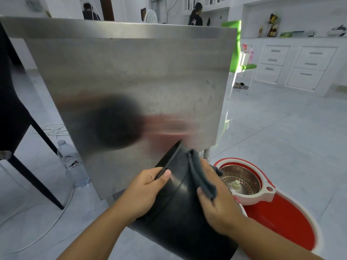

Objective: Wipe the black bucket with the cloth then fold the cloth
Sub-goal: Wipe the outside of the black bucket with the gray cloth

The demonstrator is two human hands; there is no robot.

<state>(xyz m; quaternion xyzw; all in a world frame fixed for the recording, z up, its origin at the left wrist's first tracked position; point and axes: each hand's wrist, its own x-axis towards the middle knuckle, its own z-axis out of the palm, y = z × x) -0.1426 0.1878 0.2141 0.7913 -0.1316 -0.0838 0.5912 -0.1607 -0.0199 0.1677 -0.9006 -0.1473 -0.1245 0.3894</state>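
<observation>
The black bucket [180,209] is tipped on its side at the near edge of the steel table [131,76], its mouth facing away from me. My left hand [144,190] grips the bucket's rim, thumb on the edge. My right hand [216,201] presses a dark grey cloth [201,175] against the bucket's outer wall, on the right side. The cloth drapes over the fingers and lies in a long fold. The bucket's inside is hidden from me.
A red and white spin-mop bucket [277,209] sits on the floor to the right. A water bottle [73,164] and a white cable [52,130] are on the floor at left, beside a dark chair leg [35,179]. A green chair [242,62] stands behind the table.
</observation>
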